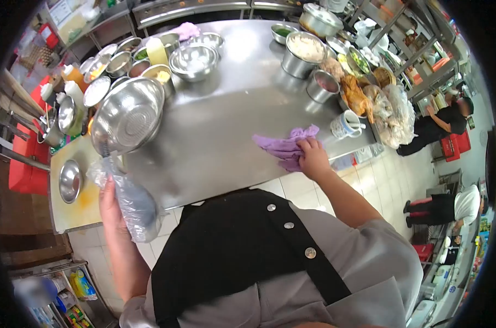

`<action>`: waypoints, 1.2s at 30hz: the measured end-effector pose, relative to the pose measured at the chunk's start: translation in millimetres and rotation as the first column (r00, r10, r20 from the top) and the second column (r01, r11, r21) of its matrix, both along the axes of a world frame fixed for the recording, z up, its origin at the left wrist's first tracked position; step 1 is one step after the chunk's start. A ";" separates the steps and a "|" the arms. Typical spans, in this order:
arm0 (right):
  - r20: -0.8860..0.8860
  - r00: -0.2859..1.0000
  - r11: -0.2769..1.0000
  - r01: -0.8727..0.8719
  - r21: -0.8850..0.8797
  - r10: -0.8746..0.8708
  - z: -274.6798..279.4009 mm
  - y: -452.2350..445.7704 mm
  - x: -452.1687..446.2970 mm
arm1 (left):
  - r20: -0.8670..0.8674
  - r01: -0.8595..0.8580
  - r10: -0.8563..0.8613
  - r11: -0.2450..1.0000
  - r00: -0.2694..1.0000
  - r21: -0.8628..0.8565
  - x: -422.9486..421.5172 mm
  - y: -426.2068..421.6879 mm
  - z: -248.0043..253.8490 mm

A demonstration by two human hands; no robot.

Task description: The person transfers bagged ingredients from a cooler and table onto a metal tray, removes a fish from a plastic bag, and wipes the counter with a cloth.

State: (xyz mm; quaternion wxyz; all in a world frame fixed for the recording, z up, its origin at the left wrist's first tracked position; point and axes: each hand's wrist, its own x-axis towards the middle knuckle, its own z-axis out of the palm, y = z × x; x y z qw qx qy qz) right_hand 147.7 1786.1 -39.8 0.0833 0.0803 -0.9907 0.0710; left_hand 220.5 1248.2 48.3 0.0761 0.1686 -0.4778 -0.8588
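Note:
My left hand is closed round a clear plastic bag with something dark inside, held at the counter's front left edge. Just beyond it a large perforated steel bowl stands tilted. On the steel counter, near its front edge, my right hand grips a crumpled purple cloth. To the right of the cloth is a patterned white mug with a white handle or spoon in it.
Steel bowls and squeeze bottles crowd the left. A small bowl sits on a yellowish board. Food pots, roasted poultry and bagged food line the right. Two people are at far right.

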 end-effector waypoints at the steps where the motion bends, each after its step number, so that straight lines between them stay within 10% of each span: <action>1: 0.018 1.000 1.000 -0.005 -0.021 0.005 -3.7 9.9 -19.6 | -0.015 0.056 -0.055 0.997 0.998 0.049 -0.1 -1.5 0.5; 8: 0.196 0.949 0.962 0.266 -0.067 -0.249 -0.8 0.1 -180.4 | -0.058 -0.092 0.087 0.992 0.994 -0.091 10.9 12.0 -2.8; 15: 0.165 0.961 0.974 -0.226 0.003 0.222 -5.2 -151.7 -209.3 | -0.052 -0.123 0.112 0.914 0.992 -0.387 24.4 19.8 0.6; 23: 0.271 0.542 0.580 -0.810 -0.083 0.795 56.9 -247.4 -130.6 | -0.015 -0.185 0.206 0.840 0.978 -0.510 -16.6 42.7 24.4; 29: 0.191 0.399 0.306 -0.248 -0.919 0.897 131.2 -256.8 -75.4 | -0.067 0.014 -0.036 0.951 0.997 -0.310 -60.8 88.0 53.9; 36: 0.230 0.596 0.106 0.236 -0.966 0.770 112.0 -222.3 -67.3 | -0.144 0.057 -0.136 0.889 0.980 -0.455 -98.9 123.1 71.3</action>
